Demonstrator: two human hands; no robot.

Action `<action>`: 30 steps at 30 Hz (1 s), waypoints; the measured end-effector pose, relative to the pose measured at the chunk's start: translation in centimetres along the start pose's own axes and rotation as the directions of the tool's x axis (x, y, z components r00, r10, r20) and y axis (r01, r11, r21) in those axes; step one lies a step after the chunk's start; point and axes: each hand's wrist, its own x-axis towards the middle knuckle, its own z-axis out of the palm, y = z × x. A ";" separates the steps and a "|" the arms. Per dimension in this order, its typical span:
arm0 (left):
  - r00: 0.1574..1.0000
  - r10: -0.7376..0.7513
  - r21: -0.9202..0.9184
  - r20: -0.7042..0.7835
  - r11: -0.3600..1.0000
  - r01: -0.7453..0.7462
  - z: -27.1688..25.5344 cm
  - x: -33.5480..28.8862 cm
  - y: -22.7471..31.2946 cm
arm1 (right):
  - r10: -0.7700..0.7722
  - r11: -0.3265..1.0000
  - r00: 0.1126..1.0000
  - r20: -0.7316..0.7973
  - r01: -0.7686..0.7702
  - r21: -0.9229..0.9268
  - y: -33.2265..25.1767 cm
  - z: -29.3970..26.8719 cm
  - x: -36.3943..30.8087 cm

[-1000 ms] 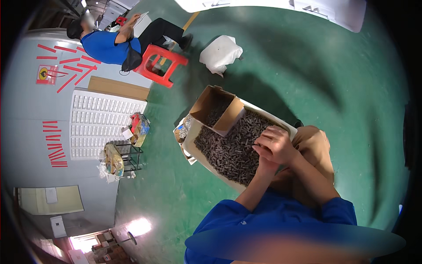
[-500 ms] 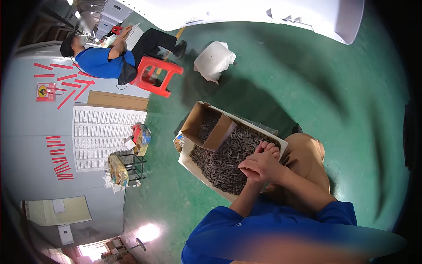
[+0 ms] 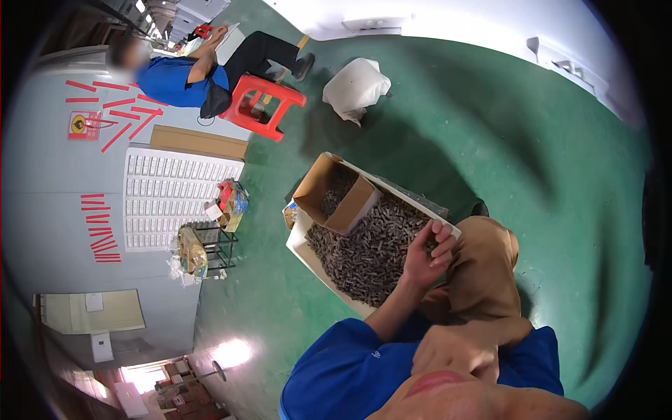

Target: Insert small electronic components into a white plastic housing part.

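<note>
My left hand [image 3: 428, 257] is palm up over the near right corner of a white bin [image 3: 327, 274]. Its fingers are loosely bent and apart, and I see nothing in them. Many short, dark grey cylindrical pieces [image 3: 364, 259] fill the bin. An open cardboard box [image 3: 348, 210] sits tilted on them at the far left end, with more such pieces inside. My right hand [image 3: 458, 350] is drawn back close to me, in front of my blue shirt, its fingers folded in. What lies inside that hand, if anything, is hidden.
A person in a blue shirt [image 3: 171, 80] sits by a red stool [image 3: 266, 105] at the far left. A white covered bundle [image 3: 357, 87] lies on the green floor. Against the wall, wrapped goods [image 3: 192, 252] rest on a black frame. A large white panel [image 3: 448, 28] edges the far side.
My hands were clasped together above the bin and have parted. The right one has come back toward me; the left remains by the bin's corner. The view has shifted slightly.
</note>
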 end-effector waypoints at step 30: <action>0.952 0.036 0.121 0.303 0.990 -0.076 -2.7 8.0 1.5 | -0.045 0.990 0.992 0.118 0.060 -0.126 0.7 3.0 5.5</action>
